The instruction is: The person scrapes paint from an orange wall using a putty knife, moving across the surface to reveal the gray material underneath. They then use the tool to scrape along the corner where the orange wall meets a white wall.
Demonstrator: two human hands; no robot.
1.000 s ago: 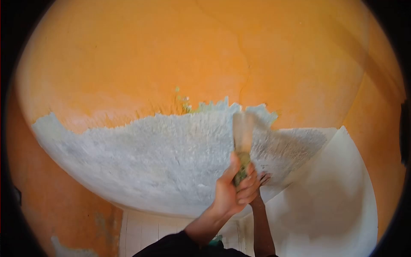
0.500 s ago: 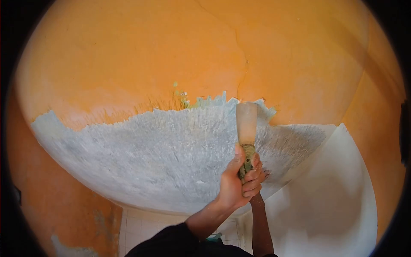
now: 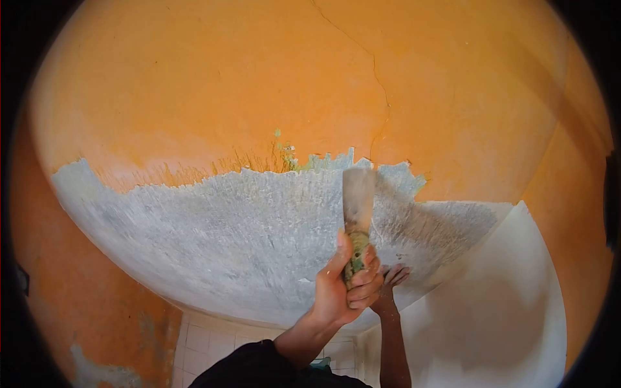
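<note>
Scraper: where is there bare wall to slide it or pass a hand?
Free: the grey scraped patch left of the scraper, under the orange paint; the white wall at right. Crowded: beneath the scraper, left hand and right hand close together.

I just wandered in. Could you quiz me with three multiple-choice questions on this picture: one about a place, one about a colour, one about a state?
1. Where does the tip of the scraper sit?
A. on the white wall
B. at the edge of the orange paint
C. on the tiles

2. What colour is the scraped patch?
A. grey
B. red
C. black

3. How is the left hand?
A. open and flat
B. shut around the scraper
C. empty

Answers:
1 B: the blade tip meets the border of the orange paint.
2 A: the bared surface looks grey.
3 B: its fingers wrap the handle, while the right hand lies open on the surface.
</note>
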